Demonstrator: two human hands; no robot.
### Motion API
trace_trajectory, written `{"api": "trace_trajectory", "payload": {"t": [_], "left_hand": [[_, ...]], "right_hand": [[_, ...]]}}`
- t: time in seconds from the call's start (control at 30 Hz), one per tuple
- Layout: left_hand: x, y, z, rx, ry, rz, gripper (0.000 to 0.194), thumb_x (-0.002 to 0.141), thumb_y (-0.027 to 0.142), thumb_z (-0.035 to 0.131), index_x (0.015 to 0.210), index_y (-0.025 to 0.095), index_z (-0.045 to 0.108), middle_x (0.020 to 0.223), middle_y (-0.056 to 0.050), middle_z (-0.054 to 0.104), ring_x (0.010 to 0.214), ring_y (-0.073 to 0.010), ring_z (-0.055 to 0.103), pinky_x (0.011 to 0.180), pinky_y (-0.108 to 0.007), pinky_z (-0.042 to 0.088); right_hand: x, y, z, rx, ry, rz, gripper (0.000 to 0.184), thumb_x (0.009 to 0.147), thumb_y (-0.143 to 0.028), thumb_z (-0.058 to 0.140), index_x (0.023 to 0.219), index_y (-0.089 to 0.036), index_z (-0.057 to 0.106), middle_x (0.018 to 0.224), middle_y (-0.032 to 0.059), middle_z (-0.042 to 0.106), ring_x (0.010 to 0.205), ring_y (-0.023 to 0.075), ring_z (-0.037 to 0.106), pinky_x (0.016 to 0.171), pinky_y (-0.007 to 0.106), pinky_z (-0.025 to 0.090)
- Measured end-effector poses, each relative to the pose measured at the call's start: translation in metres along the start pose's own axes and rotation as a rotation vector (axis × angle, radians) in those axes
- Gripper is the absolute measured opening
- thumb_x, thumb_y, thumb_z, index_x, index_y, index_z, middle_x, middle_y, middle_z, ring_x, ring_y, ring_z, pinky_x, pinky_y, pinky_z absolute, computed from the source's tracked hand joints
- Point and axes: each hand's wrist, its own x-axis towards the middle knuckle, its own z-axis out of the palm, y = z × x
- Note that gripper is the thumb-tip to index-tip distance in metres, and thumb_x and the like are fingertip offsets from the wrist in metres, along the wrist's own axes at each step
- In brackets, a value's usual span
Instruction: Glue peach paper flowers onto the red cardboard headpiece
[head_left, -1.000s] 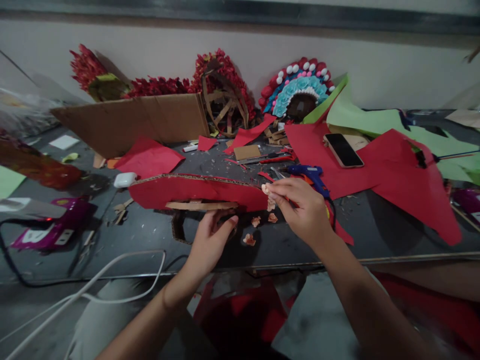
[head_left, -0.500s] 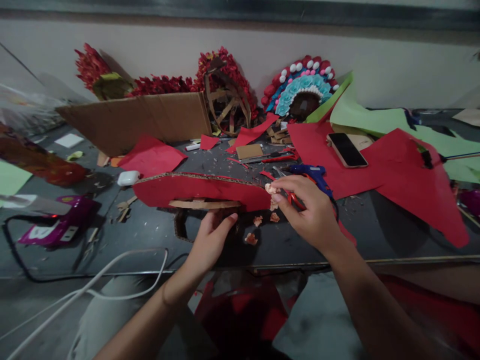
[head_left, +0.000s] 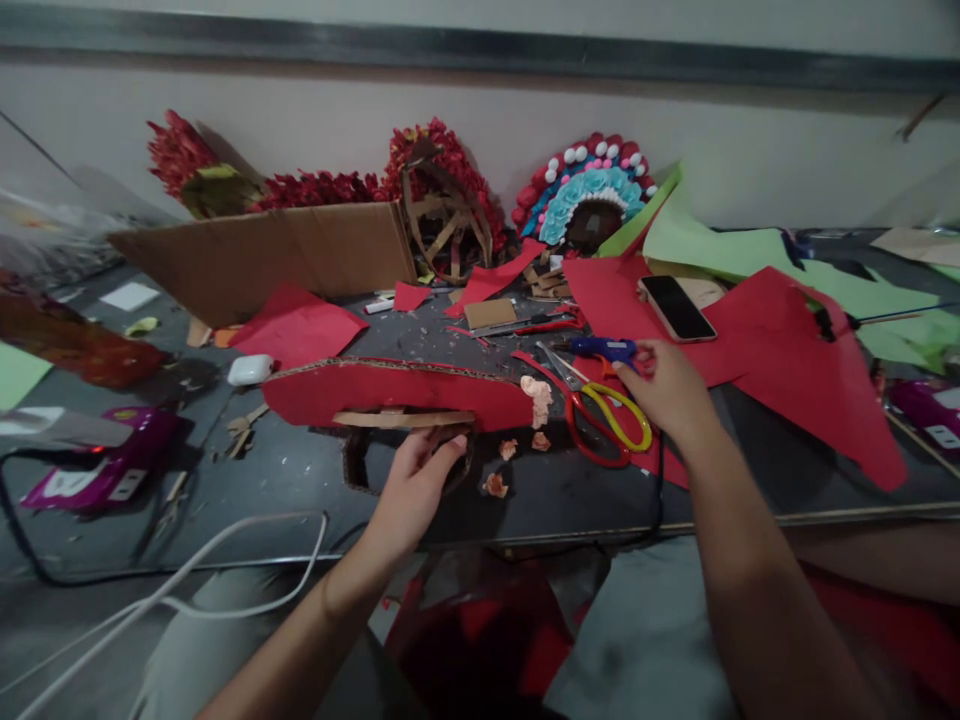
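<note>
My left hand (head_left: 424,475) is closed on the cardboard frame under a long red-covered cardboard piece (head_left: 405,385), its thumb on top and the other fingers partly hidden. A curved cardboard strip (head_left: 405,419) runs along the near side of that piece. Pale crumpled flowers (head_left: 537,400) sit at its right end. With its fingers closed around the handle, my right hand (head_left: 664,390) grips a blue glue gun (head_left: 604,348), which lies low at the table. Scissors (head_left: 606,425) with red and yellow handles lie just left of this hand.
Small loose flowers (head_left: 496,485) lie in front of the red piece. A phone (head_left: 679,308) rests on red paper (head_left: 810,380) at right. Behind stand a cardboard sheet (head_left: 277,250) and a beaded headdress (head_left: 589,190). A white cable (head_left: 217,545) crosses the table's front edge at left.
My right hand has left the pale flowers at the red piece's end and moved right to the glue gun, uncovering the scissors. My left hand keeps its hold.
</note>
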Motion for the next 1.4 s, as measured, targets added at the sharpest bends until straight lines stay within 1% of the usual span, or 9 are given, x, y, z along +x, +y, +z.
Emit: {"api": "trace_trajectory", "payload": {"t": [0.17,0.37,0.6,0.77,0.93,1.07,1.17,1.27,1.4], "left_hand": [[0.002,-0.002,-0.002,-0.023,-0.020,-0.017,0.030,0.068,0.035,0.067,0.091,0.016,0.069,0.103,-0.008,0.069,0.099,-0.0234,0.061,0.088,-0.033,0.046],[0.002,-0.004,-0.003,-0.067,-0.032,-0.001,0.031,0.069,0.035,0.067,0.093,0.016,0.070,0.103,-0.008,0.069,0.100,-0.0229,0.061,0.087,-0.032,0.046],[0.002,-0.005,-0.004,-0.151,-0.007,-0.009,0.033,0.068,0.034,0.068,0.095,0.015,0.069,0.105,-0.009,0.068,0.101,-0.0240,0.060,0.084,-0.032,0.048],[0.003,-0.004,-0.003,-0.152,-0.005,0.001,0.031,0.069,0.033,0.067,0.094,0.015,0.068,0.104,-0.009,0.069,0.100,-0.0223,0.060,0.085,-0.031,0.046],[0.003,-0.003,-0.003,-0.143,-0.018,-0.004,0.034,0.067,0.034,0.067,0.094,0.014,0.069,0.105,-0.009,0.068,0.102,-0.0241,0.059,0.086,-0.032,0.046],[0.004,-0.006,-0.004,-0.156,-0.013,-0.015,0.033,0.068,0.035,0.067,0.095,0.016,0.069,0.104,-0.007,0.069,0.099,-0.0223,0.060,0.085,-0.030,0.046],[0.004,-0.008,-0.004,-0.176,-0.013,-0.017,0.032,0.067,0.035,0.069,0.093,0.017,0.070,0.102,-0.007,0.070,0.099,-0.0222,0.061,0.085,-0.030,0.046],[0.004,-0.005,-0.003,-0.189,-0.005,-0.025,0.032,0.065,0.035,0.070,0.091,0.015,0.070,0.101,-0.009,0.070,0.100,-0.0239,0.061,0.089,-0.033,0.045],[0.003,-0.001,-0.002,-0.197,0.016,-0.046,0.035,0.063,0.034,0.072,0.091,0.014,0.069,0.103,-0.009,0.070,0.100,-0.0252,0.061,0.090,-0.035,0.045]], "right_hand": [[0.013,0.016,0.014,-0.127,-0.206,0.211,0.049,0.079,-0.046,0.052,0.112,-0.011,0.052,0.105,0.0166,0.063,0.094,0.0279,0.060,0.073,0.034,0.044],[0.019,0.005,0.019,-0.168,-0.216,0.232,0.047,0.083,-0.046,0.045,0.107,-0.008,0.056,0.102,0.0206,0.063,0.096,0.0308,0.060,0.075,0.036,0.044],[0.008,-0.012,0.018,-0.209,-0.127,0.262,0.048,0.088,-0.037,0.037,0.120,-0.002,0.046,0.116,0.0273,0.053,0.104,0.0345,0.056,0.081,0.042,0.043],[0.009,-0.007,0.014,-0.184,-0.150,0.246,0.050,0.081,-0.047,0.049,0.108,-0.005,0.057,0.100,0.0233,0.062,0.095,0.0320,0.060,0.076,0.038,0.044],[0.012,-0.003,0.012,-0.137,-0.160,0.201,0.039,0.082,-0.044,0.048,0.093,-0.010,0.064,0.085,0.0170,0.066,0.085,0.0270,0.062,0.071,0.032,0.043],[0.005,-0.013,0.000,-0.084,-0.054,0.152,0.044,0.087,-0.047,0.037,0.107,-0.014,0.057,0.095,0.0151,0.064,0.090,0.0270,0.059,0.072,0.033,0.042],[-0.007,-0.024,-0.015,0.026,0.193,0.022,0.046,0.087,-0.051,0.035,0.112,-0.016,0.053,0.097,0.0132,0.063,0.089,0.0265,0.058,0.071,0.033,0.043],[-0.019,-0.033,-0.028,0.101,0.413,-0.124,0.046,0.082,-0.056,0.043,0.099,-0.015,0.056,0.086,0.0116,0.062,0.081,0.0252,0.058,0.068,0.033,0.043],[-0.031,-0.042,-0.036,0.089,0.502,-0.266,0.042,0.068,-0.057,0.062,0.081,-0.017,0.054,0.071,0.0058,0.056,0.067,0.0219,0.056,0.062,0.032,0.044]]}}
